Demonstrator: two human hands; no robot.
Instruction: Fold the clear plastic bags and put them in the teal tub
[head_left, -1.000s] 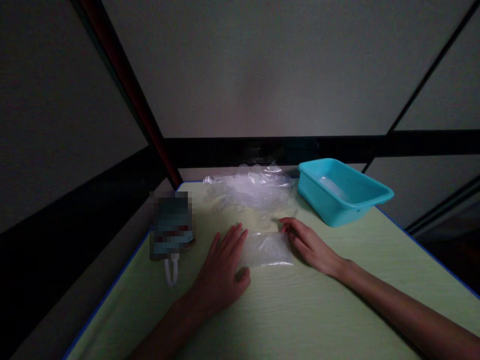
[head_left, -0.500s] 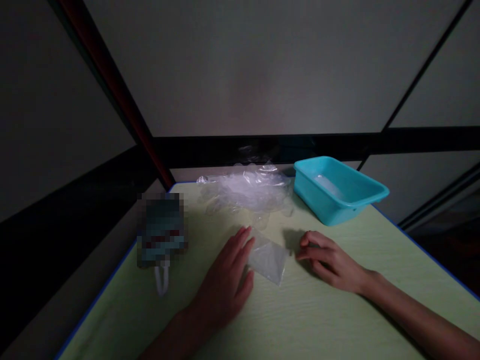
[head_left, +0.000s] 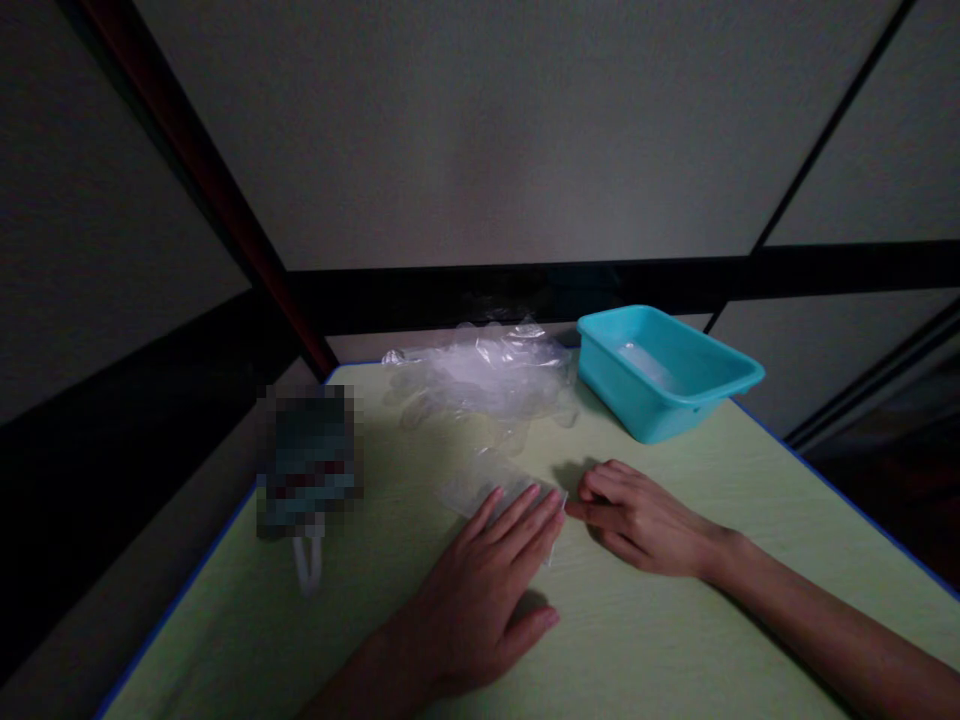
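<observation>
The two hands meet over one thin, clear plastic sheet (head_left: 480,487) lying on the counter (head_left: 697,650): the left hand (head_left: 487,590) is stretched flat, palm down, its fingers laid across the near right part of the sheet and its thumb held apart, while the right hand (head_left: 645,520) is half curled on the other side, its index finger reaching to the sheet's right corner. Whether the right hand's fingertips pinch that corner or merely meet it, I cannot tell. The flat left hand looks suited to pressing so light a film against the surface, which would keep it from sliding or lifting, and the bent right hand seems placed to work at the edge. Just beyond the sheet lies a loose pile of clear film (head_left: 480,375) with rounded, glove-like ends, close enough to be within easy reach yet leaving working room in front. A turquoise basin (head_left: 637,405) stands upright just beside the pile, back and to the right, its open top clear of both forearms. Toward the left edge, well apart from the hands, rests a blurred dark green item (head_left: 307,460) with a white strap (head_left: 307,562) hanging nearward, apparently set aside.
</observation>
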